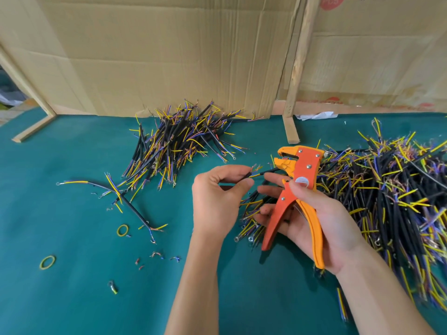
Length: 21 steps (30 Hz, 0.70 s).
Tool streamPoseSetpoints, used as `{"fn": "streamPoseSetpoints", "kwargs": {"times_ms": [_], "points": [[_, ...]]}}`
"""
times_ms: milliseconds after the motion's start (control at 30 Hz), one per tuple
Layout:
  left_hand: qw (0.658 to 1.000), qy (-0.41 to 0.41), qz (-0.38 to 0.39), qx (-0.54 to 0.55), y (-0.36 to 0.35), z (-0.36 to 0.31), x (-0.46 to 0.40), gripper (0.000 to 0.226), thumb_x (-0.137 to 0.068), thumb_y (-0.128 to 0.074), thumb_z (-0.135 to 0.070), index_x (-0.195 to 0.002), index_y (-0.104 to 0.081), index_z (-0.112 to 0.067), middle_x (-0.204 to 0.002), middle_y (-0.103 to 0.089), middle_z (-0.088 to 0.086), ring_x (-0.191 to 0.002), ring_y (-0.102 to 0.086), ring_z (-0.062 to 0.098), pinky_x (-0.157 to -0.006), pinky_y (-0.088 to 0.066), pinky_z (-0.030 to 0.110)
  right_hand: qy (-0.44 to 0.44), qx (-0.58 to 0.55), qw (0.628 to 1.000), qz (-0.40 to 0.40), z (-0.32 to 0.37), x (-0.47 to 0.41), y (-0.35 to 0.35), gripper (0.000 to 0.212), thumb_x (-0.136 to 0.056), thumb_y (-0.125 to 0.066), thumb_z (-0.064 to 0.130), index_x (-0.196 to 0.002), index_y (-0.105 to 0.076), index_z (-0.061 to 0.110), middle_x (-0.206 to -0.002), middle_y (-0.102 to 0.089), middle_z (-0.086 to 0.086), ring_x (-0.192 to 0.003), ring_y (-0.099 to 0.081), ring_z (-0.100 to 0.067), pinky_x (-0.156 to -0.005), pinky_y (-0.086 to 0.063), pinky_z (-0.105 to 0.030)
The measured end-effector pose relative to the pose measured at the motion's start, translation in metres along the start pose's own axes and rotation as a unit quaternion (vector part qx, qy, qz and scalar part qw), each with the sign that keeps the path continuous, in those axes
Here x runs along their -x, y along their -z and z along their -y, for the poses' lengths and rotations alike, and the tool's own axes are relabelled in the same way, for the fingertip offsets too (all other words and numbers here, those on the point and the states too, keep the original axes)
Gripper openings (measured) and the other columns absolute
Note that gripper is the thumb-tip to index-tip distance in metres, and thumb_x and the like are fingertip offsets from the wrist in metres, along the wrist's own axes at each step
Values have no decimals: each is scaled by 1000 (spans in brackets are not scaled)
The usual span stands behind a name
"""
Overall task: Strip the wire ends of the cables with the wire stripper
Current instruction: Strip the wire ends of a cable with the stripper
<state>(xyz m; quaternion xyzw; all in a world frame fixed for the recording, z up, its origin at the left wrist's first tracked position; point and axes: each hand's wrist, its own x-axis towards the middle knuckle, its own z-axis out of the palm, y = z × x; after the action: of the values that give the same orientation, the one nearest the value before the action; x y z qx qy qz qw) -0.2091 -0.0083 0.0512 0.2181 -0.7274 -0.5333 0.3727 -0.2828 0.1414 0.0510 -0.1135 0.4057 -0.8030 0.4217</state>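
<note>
My right hand (pixel 321 221) grips the orange and yellow wire stripper (pixel 298 189) by its handles, jaws pointing up and left, slightly apart. My left hand (pixel 217 199) pinches a short black cable (pixel 262 173) between thumb and fingers; its yellow and blue wire ends stick out near my fingertips. The cable's other end runs toward the stripper's jaws. A large heap of black cables (pixel 391 197) with yellow and blue wires lies under and right of my right hand. A second pile of cables (pixel 179 139) lies at the back centre.
The green table cover (pixel 72 238) holds two loose cables (pixel 125 201), two yellow rubber bands (pixel 122 230), insulation scraps (pixel 157 255) and a small lug (pixel 113 286). Cardboard sheets (pixel 169 56) and a wooden post (pixel 297 68) stand along the back edge.
</note>
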Motion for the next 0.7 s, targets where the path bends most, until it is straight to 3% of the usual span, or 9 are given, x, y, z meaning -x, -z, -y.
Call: {"fn": "streamPoseSetpoints", "kwargs": {"times_ms": [100,267,367,533,700], "points": [[1000,-6,2,-10,0,-1,0,35,-80,-79,-3,-86,-76,-37,-66,-68,-17,-66,-61,-2,-62,-41,8,-22,8,999,23,1,2,1,42,-93,-61,27,-128,-68,4,-97,-68,-26,-82,-68,-43,-85,-59,-56],[999,-18,29,-24,1,-1,1,31,-81,-76,-1,-87,-73,-31,-63,-62,-13,-66,-59,0,-61,-40,11,17,24,999,42,-7,-1,-6,41,-89,-62,17,-127,-68,4,-103,-67,-19,-72,-66,-33,-70,-58,-46],[998,-20,48,-42,0,-1,1,31,-81,-76,-1,-84,-70,-31,-61,-60,-18,-65,-57,0,-60,-38,11,55,11,998,31,-10,-3,-9,45,-84,-67,16,-127,-68,5,-112,-68,-18,-72,-66,-32,-69,-58,-43],[997,-8,60,-45,-1,0,2,33,-79,-77,-2,-83,-67,-33,-60,-60,-21,-64,-55,0,-61,-37,15,47,41,998,24,-10,-3,-8,42,-83,-65,17,-124,-72,11,-81,-65,-22,-74,-68,-32,-69,-59,-39],[998,2,60,-38,0,1,2,29,-78,-78,-3,-87,-67,-27,-60,-62,-17,-68,-60,8,-65,-39,25,50,44,997,28,-9,-4,-7,42,-83,-64,16,-124,-72,10,-101,-60,-25,-73,-68,-31,-68,-58,-42]]}}
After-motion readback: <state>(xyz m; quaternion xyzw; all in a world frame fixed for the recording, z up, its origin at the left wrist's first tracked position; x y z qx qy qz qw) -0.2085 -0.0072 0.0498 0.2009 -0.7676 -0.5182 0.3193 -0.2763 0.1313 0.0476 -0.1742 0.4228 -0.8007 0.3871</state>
